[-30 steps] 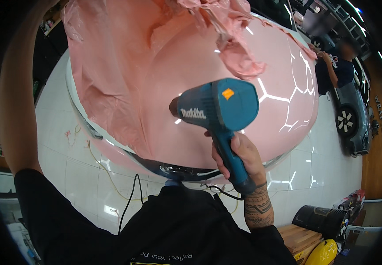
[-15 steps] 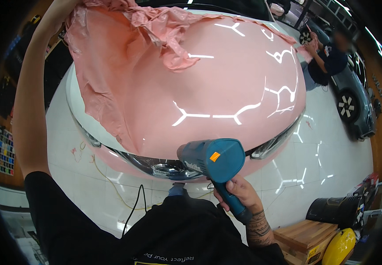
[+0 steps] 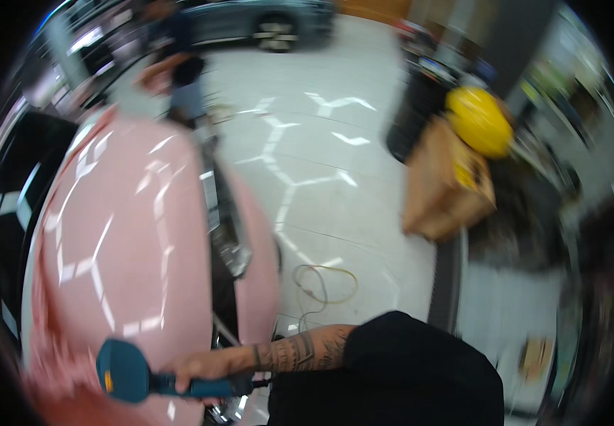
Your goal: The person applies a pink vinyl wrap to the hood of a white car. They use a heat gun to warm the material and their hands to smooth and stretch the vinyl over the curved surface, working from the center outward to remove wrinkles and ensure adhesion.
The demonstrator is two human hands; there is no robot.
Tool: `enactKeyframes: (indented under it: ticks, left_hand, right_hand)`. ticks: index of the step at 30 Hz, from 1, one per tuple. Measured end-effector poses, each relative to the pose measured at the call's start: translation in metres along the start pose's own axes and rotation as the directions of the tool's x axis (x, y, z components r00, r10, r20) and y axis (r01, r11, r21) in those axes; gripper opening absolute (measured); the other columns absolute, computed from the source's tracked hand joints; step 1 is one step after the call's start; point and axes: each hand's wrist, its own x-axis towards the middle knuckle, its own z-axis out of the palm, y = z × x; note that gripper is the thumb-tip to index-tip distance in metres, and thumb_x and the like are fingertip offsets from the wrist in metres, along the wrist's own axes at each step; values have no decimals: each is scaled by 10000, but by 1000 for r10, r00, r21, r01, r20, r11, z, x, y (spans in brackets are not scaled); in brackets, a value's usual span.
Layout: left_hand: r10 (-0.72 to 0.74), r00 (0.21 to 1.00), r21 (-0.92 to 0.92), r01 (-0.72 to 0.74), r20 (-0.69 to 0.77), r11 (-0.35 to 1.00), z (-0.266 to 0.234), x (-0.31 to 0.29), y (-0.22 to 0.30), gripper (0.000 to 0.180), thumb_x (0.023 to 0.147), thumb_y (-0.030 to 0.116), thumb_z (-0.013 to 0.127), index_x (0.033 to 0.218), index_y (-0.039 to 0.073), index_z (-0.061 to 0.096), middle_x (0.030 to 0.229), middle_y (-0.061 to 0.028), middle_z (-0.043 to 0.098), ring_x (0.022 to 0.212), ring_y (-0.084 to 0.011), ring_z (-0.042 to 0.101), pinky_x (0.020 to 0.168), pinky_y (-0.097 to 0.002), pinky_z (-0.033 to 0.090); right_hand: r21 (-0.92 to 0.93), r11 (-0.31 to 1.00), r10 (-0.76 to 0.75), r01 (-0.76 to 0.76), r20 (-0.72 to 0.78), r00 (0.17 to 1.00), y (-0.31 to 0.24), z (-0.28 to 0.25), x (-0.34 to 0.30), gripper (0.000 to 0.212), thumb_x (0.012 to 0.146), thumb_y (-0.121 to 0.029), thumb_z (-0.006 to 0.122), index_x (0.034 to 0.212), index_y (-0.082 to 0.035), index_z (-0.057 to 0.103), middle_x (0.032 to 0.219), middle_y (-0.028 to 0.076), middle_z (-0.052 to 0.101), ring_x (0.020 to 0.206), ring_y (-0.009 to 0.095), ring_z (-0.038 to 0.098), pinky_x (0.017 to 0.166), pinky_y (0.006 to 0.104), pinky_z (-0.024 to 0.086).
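Observation:
My right hand (image 3: 204,366) is wrapped round the handle of a teal heat gun (image 3: 123,370) with an orange sticker. The gun is over the near part of a car hood (image 3: 136,241), which is covered in glossy pink film. Beside the gun, at the lower left, the pink film (image 3: 55,358) lies bunched and wrinkled. A headlight (image 3: 232,248) runs along the hood's right side, with the pink bumper (image 3: 258,284) beyond it. My left hand is outside the picture. Motion blurs much of the view.
Another person (image 3: 182,71) stands at the far end of the hood. Behind is a grey car (image 3: 271,25). On the tiled floor lies a looped hose (image 3: 353,280). To the right stand a wooden box (image 3: 438,188), a yellow rounded object (image 3: 479,122) and a black drum-like container (image 3: 417,106).
My view has swung right, so the hood now sits at the left. The raised left arm has left the picture. The heat gun stays in my right hand, now at the lower left.

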Motion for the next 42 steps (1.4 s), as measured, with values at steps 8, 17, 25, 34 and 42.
enactKeyframes:
  ticks: [8, 17, 25, 34, 42]
  left_hand:
    - [150, 886, -208, -62, 438, 976, 210, -5, 75, 605, 876, 377, 583, 1412, 156, 411, 1350, -157, 489, 1231, -196, 486, 1032, -324, 356]
    - [114, 816, -193, -3, 567, 981, 293, -5, 123, 597, 874, 341, 578, 1405, 127, 407, 1328, -154, 497, 1210, -202, 497, 1005, -329, 376]
    - [-149, 806, 45, 151, 572, 988, 354, -25, 173, 590, 873, 309, 573, 1398, 102, 403, 1308, -151, 504, 1190, -208, 506, 981, -334, 393]
    - [-460, 800, 306, 360, 385, 881, 327, -58, 179, 582, 871, 274, 568, 1391, 74, 399, 1286, -148, 512, 1169, -214, 516, 954, -340, 413]
    - [-646, 763, 468, 578, -19, 668, 177, -149, 187, 575, 869, 242, 563, 1384, 49, 396, 1267, -145, 520, 1149, -220, 525, 930, -345, 430]
  right_hand:
    - [-206, 931, -363, 300, -463, 809, -47, 9, -184, 817, 715, -247, 732, 1369, 7, 314, 791, 80, 510, 512, 114, 535, 406, 231, 441]
    - [-301, 948, -300, -102, -954, 18, -2, -136, -414, 569, 774, -143, 652, 1288, -62, 421, 766, 80, 555, 554, 161, 565, 510, 285, 490]
    - [230, 279, 74, -932, -973, -218, -31, -361, -564, 341, 563, -191, 662, 886, -114, 739, 940, 84, 708, 850, 255, 678, 688, 391, 531]
    - [178, -104, -177, -979, -972, -158, -57, -528, -602, 229, 764, -228, 621, 935, -126, 736, 1032, 99, 700, 992, 274, 660, 804, 466, 505]
    - [201, 45, -131, -979, -970, -205, -75, -566, -676, 261, 824, -145, 503, 954, -23, 693, 1043, 202, 670, 961, 350, 660, 803, 442, 535]
